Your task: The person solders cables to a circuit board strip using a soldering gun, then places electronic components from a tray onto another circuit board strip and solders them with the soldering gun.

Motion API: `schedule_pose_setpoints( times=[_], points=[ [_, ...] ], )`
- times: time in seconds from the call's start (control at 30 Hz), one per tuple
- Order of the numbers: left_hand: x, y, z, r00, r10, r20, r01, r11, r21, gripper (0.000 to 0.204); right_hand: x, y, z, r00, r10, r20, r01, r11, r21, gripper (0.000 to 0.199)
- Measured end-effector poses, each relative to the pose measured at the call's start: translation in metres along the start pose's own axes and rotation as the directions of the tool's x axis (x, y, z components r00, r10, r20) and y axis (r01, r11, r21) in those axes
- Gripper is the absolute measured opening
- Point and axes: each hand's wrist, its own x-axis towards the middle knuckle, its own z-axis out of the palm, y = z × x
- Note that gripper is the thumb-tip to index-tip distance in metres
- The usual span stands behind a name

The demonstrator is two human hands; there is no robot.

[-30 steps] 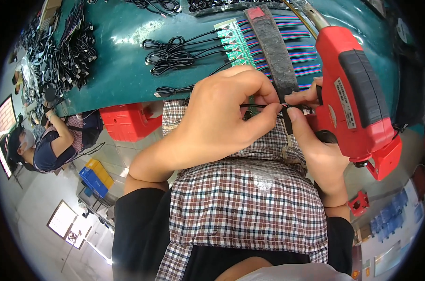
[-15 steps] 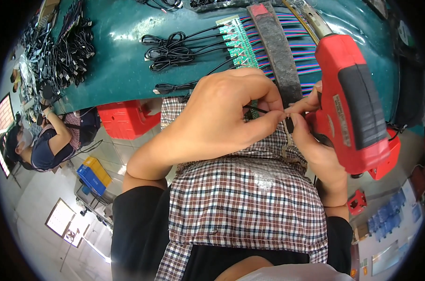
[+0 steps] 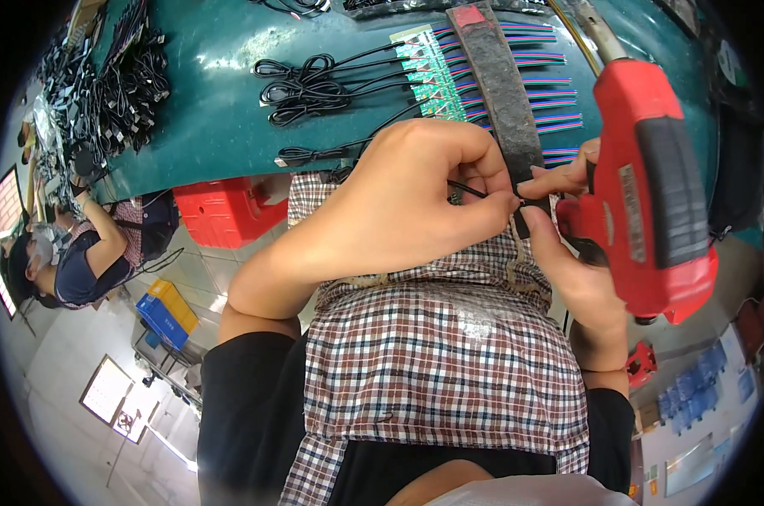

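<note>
My left hand (image 3: 415, 202) is closed, pinching a thin black wire (image 3: 470, 190) between thumb and fingers just off the near edge of the green table (image 3: 222, 110). My right hand (image 3: 567, 253) grips a red glue gun (image 3: 651, 185), its thumb and forefinger meeting the left fingertips at the wire's end. A dark strap (image 3: 504, 101) lies across a row of small green circuit boards with coloured ribbon wires (image 3: 458, 76) right behind the hands.
Coiled black cables (image 3: 306, 80) lie on the table's middle and a heap of them (image 3: 112, 76) at its left end. Another person (image 3: 78, 253) sits at the left. A red box (image 3: 222, 211) stands under the table, blue and yellow crates (image 3: 167, 308) on the floor.
The hands stay together on the wire. The glue gun has tipped slightly further upright and the view has shifted a little; nothing was let go.
</note>
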Motion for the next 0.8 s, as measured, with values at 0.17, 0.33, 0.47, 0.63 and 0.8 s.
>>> schedule_pose_setpoints(
  times=[0.17, 0.33, 0.47, 0.63, 0.8],
  points=[
    [-0.001, -0.002, 0.003, 0.999, 0.049, -0.006, -0.048, 0.995, 0.09, 0.007, -0.007, 0.004, 0.004, 0.999, 0.041, -0.002, -0.041, 0.97, -0.239, 0.057],
    [-0.004, -0.002, 0.001, 0.957, 0.291, -0.019, -0.279, 0.934, 0.222, 0.009, 0.0, -0.012, 0.006, 0.914, 0.404, -0.034, -0.299, 0.729, 0.616, 0.061],
    [-0.008, 0.003, 0.002, 0.941, 0.335, -0.054, -0.31, 0.913, 0.263, 0.008, 0.001, -0.016, 0.007, 0.907, 0.413, -0.082, -0.252, 0.689, 0.68, 0.059],
    [-0.009, -0.007, -0.015, 0.914, 0.297, -0.276, -0.105, 0.831, 0.546, 0.01, -0.016, -0.01, -0.005, 0.871, 0.41, -0.272, -0.164, 0.763, 0.626, 0.046],
    [-0.006, -0.016, -0.006, 0.898, 0.23, -0.375, 0.019, 0.831, 0.557, 0.011, -0.054, -0.009, -0.012, 0.878, 0.422, -0.227, -0.276, 0.833, 0.48, 0.044]
  ],
)
